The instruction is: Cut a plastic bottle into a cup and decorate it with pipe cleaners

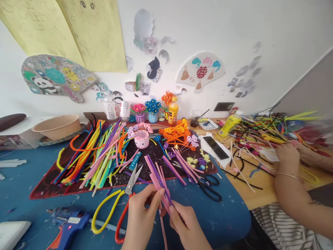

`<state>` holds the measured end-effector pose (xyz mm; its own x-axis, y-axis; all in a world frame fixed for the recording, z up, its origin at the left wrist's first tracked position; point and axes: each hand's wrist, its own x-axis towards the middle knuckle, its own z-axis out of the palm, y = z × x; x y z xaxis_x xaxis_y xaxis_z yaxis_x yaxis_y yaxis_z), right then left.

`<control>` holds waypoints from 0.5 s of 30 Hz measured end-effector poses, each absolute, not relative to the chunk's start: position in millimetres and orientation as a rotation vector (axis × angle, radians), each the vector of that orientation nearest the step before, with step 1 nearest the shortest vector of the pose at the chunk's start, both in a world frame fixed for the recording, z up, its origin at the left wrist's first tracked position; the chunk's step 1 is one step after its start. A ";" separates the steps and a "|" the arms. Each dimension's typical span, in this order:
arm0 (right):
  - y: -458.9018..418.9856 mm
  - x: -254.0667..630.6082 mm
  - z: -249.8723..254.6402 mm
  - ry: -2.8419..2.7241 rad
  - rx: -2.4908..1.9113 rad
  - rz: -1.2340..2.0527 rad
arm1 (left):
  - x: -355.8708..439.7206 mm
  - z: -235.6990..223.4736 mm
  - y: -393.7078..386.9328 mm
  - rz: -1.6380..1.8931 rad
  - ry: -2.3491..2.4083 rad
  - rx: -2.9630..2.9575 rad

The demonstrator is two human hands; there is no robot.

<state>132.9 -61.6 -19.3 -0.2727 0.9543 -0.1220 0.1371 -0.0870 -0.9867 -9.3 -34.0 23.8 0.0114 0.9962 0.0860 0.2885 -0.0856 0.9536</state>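
Several pink and purple pipe cleaners [159,178] are forming a narrow bundle between the person's two hands, just in front of the dark mat [153,168] on the blue counter [229,218]. The left hand [143,211] is closing its thumb and fingers on the bundle's side, while the right hand [184,220] is pinching its lower part, thumb on top; one pink strand [162,227] is hanging down between them. Scissors with yellow and red handles [130,185] are lying open beside the left hand, their blades reaching onto the mat, and a blue glue gun [71,227] is resting farther left. Black-handled scissors [214,192] are lying to the right, near loose pink strips [183,159]. A large multicoloured pile of pipe cleaners [100,152] is covering the mat's left side, a pink pot [142,139] is standing near its middle, and orange pipe-cleaner flowers [175,133] are sitting to its right. Beyond the phone [215,147], another person's hands [288,156] are working over a wooden table [247,196]
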 end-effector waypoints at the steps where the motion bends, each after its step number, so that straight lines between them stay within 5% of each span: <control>1: -61.6 133.0 -20.2 -1.464 -1.239 1.442 | -9.5 23.3 -34.1 1.116 1.384 1.496; 15: -62.0 134.6 -29.5 -1.534 -1.293 1.305 | -11.6 21.3 -34.4 1.075 1.403 1.563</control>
<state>134.6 -62.0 -29.5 -0.2272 0.9710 -0.0746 0.2293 -0.0211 -0.9731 -11.6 -34.4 21.3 0.0409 0.9944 0.0970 0.3519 -0.1052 0.9301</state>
